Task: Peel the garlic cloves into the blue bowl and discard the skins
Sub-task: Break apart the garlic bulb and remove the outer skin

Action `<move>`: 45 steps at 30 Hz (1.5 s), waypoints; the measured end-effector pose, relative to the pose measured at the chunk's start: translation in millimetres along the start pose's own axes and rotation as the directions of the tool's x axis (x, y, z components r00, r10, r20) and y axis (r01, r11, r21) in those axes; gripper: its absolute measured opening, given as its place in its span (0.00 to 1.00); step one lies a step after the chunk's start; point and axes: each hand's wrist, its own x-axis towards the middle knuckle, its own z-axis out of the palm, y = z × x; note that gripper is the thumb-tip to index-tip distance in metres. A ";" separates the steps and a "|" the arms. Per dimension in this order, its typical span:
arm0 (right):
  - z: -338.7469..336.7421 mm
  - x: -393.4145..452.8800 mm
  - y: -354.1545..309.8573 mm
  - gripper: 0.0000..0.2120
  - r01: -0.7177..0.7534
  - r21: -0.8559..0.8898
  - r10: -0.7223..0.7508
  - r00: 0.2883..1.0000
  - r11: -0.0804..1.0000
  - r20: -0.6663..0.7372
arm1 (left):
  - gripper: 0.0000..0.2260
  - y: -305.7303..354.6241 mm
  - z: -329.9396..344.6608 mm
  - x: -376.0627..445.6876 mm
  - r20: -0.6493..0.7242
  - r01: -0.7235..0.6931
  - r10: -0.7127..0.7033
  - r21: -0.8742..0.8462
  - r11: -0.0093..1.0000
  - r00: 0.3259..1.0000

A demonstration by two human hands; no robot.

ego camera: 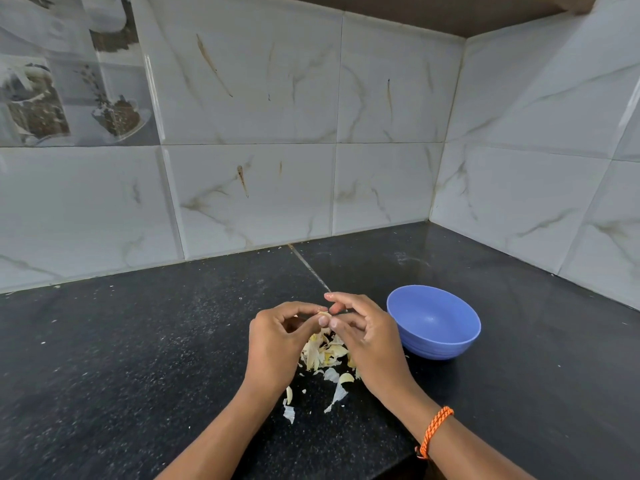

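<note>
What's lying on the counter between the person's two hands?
In the head view, a heap of pale papery garlic skins lies on the black speckled countertop between the left hand and right hand.

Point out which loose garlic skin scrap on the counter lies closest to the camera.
The white skin scrap beside the left forearm. It lies below the other loose scraps and the main skin pile under the hands, nearest the bottom of the head view.

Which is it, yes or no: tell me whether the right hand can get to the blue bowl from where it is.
Probably yes. The right hand is just left of the blue bowl, nothing lies between them, and the bowl's mouth is uncovered, though its fingers pinch a garlic clove.
</note>
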 end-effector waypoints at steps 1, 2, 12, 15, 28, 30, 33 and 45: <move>-0.1 0.5 0.4 0.14 0.005 -0.039 -0.007 1.000 0.999 -0.029 | 0.04 0.9 -0.7 0.2 -0.008 -0.009 0.009 0.002 1.000 1.000; -0.3 0.7 0.3 0.13 0.011 -0.073 -0.015 0.999 0.997 -0.050 | 0.04 1.9 -1.0 0.2 -0.009 -0.020 0.020 0.001 1.000 1.000; 0.9 -0.1 0.9 0.09 0.002 -0.012 -0.003 0.996 1.000 -0.088 | 0.06 3.4 2.1 -2.0 0.017 0.060 -0.058 -0.162 0.985 0.998; 2.8 -1.6 1.3 0.09 0.041 -0.113 -0.053 0.993 0.993 -0.101 | 0.05 3.2 -0.1 -1.3 0.018 0.059 -0.056 -0.159 0.986 0.998; 7.8 -7.7 -3.3 0.07 0.137 -0.357 -0.214 0.959 0.924 -0.185 | 0.06 2.0 -0.6 -0.7 -0.067 0.026 -0.028 -0.037 0.999 0.997; 5.9 -6.0 -4.7 0.08 0.107 -0.291 -0.168 0.966 0.951 -0.195 | 0.09 1.9 -2.5 1.0 -0.059 0.035 -0.037 -0.031 0.999 0.998; -0.1 -1.8 -4.1 0.09 0.062 -0.238 -0.108 0.977 0.969 -0.185 | 0.10 0.1 -7.6 5.4 -0.026 0.045 -0.044 0.006 0.999 0.999; -16.4 -6.1 6.0 0.12 0.121 -0.663 -0.140 0.990 0.739 0.023 | 0.03 -15.3 -14.7 9.8 0.058 -0.022 -0.002 0.407 0.913 0.998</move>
